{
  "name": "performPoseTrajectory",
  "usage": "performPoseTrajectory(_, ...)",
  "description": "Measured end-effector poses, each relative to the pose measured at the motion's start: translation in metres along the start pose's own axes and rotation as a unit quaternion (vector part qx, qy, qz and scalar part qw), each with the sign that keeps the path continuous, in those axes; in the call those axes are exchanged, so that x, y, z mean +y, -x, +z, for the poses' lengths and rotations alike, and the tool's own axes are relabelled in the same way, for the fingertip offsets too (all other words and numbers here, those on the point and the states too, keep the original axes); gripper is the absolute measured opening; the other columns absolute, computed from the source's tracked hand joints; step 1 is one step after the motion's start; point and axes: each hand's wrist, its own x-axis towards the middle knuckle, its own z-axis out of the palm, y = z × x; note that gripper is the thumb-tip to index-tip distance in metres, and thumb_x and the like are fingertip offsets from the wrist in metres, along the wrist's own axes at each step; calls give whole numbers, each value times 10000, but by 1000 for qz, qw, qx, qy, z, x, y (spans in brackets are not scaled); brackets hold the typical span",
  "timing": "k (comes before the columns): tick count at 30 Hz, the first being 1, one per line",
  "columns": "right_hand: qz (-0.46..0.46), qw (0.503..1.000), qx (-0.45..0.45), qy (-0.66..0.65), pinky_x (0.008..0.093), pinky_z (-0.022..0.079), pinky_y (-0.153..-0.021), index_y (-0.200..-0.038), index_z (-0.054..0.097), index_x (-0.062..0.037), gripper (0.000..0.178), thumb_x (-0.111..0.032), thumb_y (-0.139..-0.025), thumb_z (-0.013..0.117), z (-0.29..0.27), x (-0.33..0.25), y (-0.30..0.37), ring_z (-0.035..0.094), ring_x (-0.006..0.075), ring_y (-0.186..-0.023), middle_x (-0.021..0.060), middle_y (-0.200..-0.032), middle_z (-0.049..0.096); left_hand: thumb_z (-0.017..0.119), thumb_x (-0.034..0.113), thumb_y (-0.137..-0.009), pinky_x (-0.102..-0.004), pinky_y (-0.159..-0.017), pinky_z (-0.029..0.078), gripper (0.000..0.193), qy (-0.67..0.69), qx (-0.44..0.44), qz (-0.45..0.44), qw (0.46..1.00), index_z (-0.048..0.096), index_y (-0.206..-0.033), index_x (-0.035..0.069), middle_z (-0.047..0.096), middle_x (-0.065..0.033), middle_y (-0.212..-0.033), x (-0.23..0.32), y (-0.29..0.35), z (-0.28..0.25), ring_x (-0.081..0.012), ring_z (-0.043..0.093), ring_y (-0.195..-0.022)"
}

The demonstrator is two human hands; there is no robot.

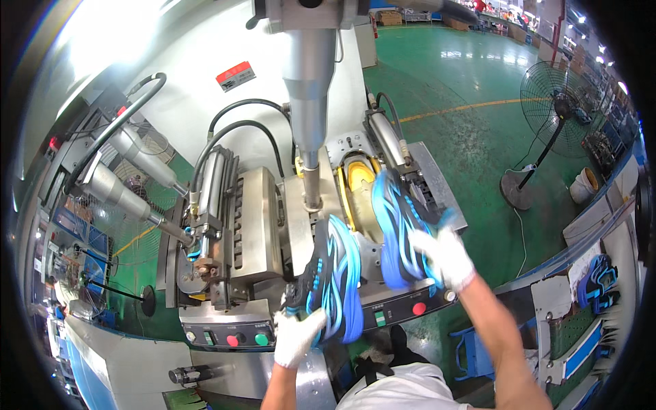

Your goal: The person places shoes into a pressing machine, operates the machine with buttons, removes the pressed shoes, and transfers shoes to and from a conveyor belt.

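Gloves [291,348] of white cloth covered the left hand [299,333] and the right hand [444,257], and each hand was closed on one shoe. The left hand gripped the near end of a left shoe [334,277] with a black top and a thick, wavy sole in blue and purple. The right hand gripped the right side of a right shoe [391,232] that looked much the same. Both were tipped over, with their soles turned toward each other across a gap. Their long sides ran away from the person, toward a big grey metal machine [256,239].

A long yellow piece [360,174], shaped like a foot, sat in that machine, ahead of both hands. It was just to the left of the right shoe and pointed nearly the same way, so the right hand was the nearer one. I could not tell if they touched. The left shoe was lower down, near the tip of a round metal post [311,123]. A black standing fan [564,106] stood well apart, off to the right, on the green floor [451,82].
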Motion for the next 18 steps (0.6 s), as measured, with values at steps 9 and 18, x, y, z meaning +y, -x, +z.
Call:
performPoseTrajectory(9,-144,797,104,577,439,542,-967,-973,758,-8,391,-323,-840,568,95,92,-265,687,388,-1095,252,-1077,726,799,544,-794,-475,-1053,477,841,-237,113,-302,916,516,-1427,68,562,-279,-1354,-182,223,-37,-418,595,-1212)
performPoseTrajectory(18,-51,871,-2,488,448,542,-908,-1110,697,39,714,-608,-810,699,86,56,-250,704,380,-1052,258,-1099,722,770,219,-803,-446,-1071,451,843,-131,384,-426,809,346,-1489,-27,559,-241,-1385,-380,252,47,-379,575,-1263)
